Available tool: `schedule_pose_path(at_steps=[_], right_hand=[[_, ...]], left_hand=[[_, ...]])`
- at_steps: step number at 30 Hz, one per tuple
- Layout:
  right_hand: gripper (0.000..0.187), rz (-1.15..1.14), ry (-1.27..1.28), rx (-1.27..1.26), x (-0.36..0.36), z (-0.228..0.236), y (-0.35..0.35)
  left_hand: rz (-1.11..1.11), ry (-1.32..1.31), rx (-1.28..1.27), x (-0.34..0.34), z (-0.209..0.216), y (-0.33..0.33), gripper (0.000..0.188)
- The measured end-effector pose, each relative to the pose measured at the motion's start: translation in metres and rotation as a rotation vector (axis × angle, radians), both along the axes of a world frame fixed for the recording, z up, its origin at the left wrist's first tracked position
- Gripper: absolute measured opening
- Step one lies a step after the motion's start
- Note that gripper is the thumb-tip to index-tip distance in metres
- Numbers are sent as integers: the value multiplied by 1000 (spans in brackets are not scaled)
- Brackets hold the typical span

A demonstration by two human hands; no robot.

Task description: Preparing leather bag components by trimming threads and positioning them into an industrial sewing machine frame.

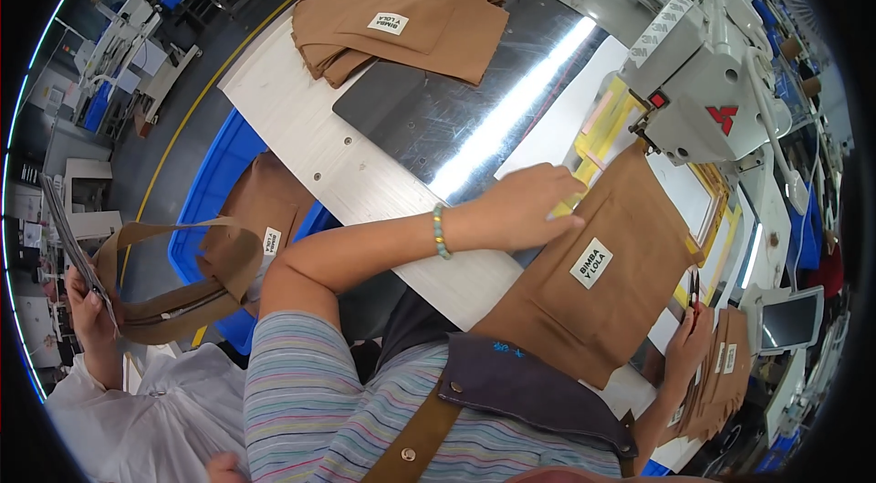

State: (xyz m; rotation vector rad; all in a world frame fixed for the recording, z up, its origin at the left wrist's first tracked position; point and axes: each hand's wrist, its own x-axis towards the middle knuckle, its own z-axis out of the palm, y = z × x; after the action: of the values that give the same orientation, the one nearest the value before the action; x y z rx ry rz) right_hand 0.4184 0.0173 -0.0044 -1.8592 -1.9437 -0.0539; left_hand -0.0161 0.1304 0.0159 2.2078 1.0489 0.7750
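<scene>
A brown fabric panel (630,237) with a white label lies in front of me, one end under the sewing machine head (703,72) and the other against my apron. At its left edge my left hand (534,205) is closed, with the yellow edge of a flat sewing template (602,132) showing between thumb and fingers. To the right of the panel, my right hand (691,342) grips thread snips (694,287) with dark blades pointing away from me and a reddish handle. Its fingers are partly hidden by the handle and shadow.
Brown labelled panels (401,13) are stacked at the far left, and more panels (725,364) lie near right. A blue bin (205,182) holds brown pieces. A co-worker's hand (87,305) holds a tan zippered strip (182,310) at left. A screen (789,319) stands right.
</scene>
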Motion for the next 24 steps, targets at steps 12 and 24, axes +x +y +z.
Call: schedule_pose_path(at_steps=[12,24], right_hand=[[27,-117,1097,-85,2,28,-19],[45,127,722,-240,-94,52,9]], left_hand=[[21,75,222,41,-34,-9,41],[204,-624,-690,51,-28,-16,13]])
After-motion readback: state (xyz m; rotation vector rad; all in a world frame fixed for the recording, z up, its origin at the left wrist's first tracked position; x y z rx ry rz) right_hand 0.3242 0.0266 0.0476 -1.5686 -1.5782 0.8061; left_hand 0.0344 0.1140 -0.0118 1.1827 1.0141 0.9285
